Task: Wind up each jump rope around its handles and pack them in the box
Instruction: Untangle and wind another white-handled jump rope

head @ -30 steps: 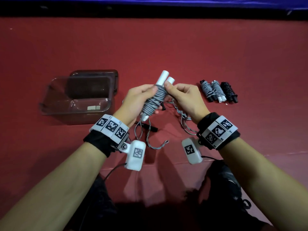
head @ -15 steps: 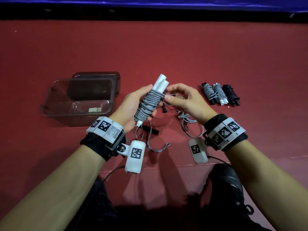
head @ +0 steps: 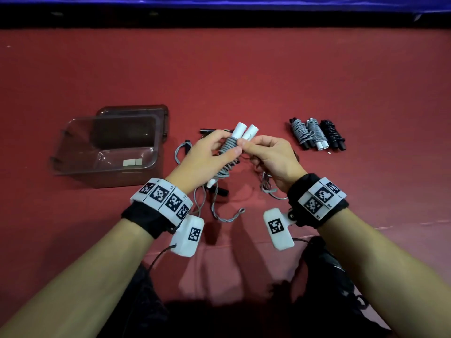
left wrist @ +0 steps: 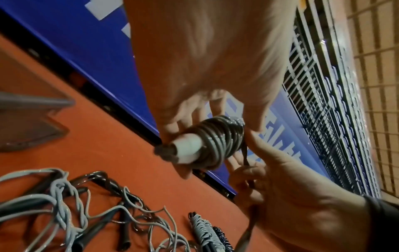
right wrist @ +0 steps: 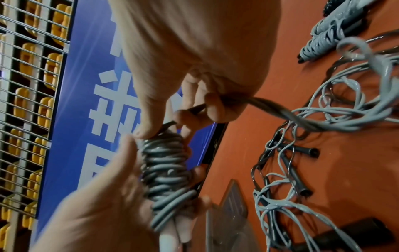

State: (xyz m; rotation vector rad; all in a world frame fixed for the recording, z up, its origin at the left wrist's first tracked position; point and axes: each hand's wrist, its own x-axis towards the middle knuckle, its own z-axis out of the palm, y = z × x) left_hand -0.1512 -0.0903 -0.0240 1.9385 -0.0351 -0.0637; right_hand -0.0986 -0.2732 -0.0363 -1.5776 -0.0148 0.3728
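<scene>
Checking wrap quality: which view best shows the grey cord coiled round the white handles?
The right wrist view: the grey cord coil fills the frame, turn by turn. In the left wrist view the coil is seen end-on and dim. In the head view it is small, half hidden by the left hand.

Glossy grey plastic-coated rope (head: pixel 228 148), smooth white plastic handles (head: pixel 244 131), clear plastic box (head: pixel 73 152), matt red mat (head: pixel 244 76).
</scene>
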